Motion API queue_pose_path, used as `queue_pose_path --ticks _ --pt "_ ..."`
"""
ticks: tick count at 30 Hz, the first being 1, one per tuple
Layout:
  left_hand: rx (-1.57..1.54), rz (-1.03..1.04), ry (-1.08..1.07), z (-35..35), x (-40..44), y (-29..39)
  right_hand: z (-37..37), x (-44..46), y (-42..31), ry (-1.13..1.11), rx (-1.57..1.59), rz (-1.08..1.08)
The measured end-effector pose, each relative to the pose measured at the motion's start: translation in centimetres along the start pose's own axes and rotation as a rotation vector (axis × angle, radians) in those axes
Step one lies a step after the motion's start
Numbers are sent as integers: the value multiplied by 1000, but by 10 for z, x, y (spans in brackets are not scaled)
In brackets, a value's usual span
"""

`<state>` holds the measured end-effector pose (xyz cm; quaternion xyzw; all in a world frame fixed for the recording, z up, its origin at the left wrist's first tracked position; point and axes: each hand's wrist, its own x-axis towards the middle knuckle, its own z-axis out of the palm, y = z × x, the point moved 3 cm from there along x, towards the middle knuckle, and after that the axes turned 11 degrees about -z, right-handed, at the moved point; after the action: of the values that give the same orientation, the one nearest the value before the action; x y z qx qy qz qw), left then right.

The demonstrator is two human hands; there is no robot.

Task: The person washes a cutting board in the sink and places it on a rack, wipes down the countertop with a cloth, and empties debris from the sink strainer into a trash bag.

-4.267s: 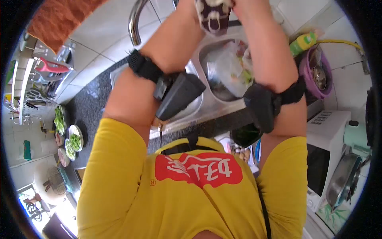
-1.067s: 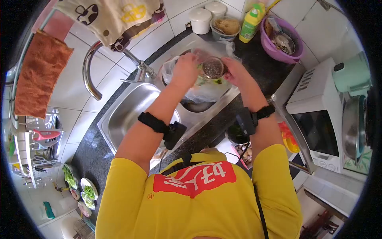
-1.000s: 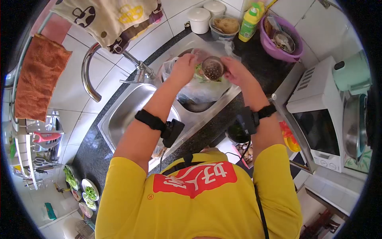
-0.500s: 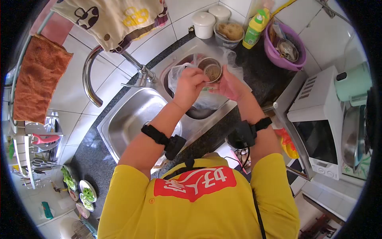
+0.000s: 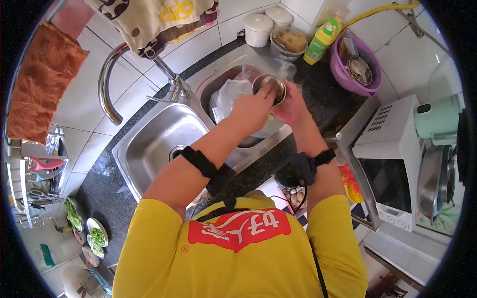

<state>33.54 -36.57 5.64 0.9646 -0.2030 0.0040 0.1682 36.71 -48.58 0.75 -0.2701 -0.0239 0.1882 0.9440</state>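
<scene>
A small round metal bowl (image 5: 279, 85) is tilted over the right-hand sink basin, its open side toward me. My right hand (image 5: 293, 110) grips it from the right, fingers partly hidden behind it. From the left, my left hand (image 5: 252, 111) reaches into the bowl with its fingers stretched out; the fingertips lie against the inside, and I see nothing held in them. A whitish translucent plastic bag (image 5: 232, 94) lies in the basin below both hands, its contents mostly hidden.
The left basin (image 5: 149, 141) sits under a curved tap (image 5: 107, 92). Behind the sink stand white lidded jars (image 5: 257, 32), a plastic tub (image 5: 289, 42), a yellow bottle (image 5: 320, 43) and a purple basin (image 5: 340, 74). A microwave (image 5: 385, 174) is at right; plates of greens (image 5: 98, 232) are at lower left.
My left hand has moved from a pinch at the bowl's left edge to fingers inside the bowl. The bowl and my right hand have shifted slightly right.
</scene>
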Motion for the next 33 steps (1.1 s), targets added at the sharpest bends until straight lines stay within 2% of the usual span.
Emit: queue_pose_path --ticks 4,6,9,13,16,18,22,25,27,33 --pt "37 71 3 16 -1 -7 -7 7 -4 -45 -39 -85" --pt "-124 197 153 12 -4 -8 -9 6 -6 -50 -76 -97" --pt "-165 76 222 -2 -6 -4 -3 6 -9 -103 -82 -94" --pt "-115 -8 232 -2 0 2 4 7 -6 -16 -119 -131" --pt "-49 -28 189 0 -1 8 13 7 -7 -3 -166 -165" --pt "-16 -132 110 1 -2 9 13 7 -8 -16 -197 -183" --pt "-43 -58 49 -2 -5 6 2 12 -12 7 -180 -150" --pt "-69 4 112 0 -6 1 6 11 -13 17 -194 -158" --pt "-142 11 307 -5 -7 2 15 8 -14 15 -203 -150" --pt "35 55 228 3 -5 -1 13 11 -15 22 -217 -170"
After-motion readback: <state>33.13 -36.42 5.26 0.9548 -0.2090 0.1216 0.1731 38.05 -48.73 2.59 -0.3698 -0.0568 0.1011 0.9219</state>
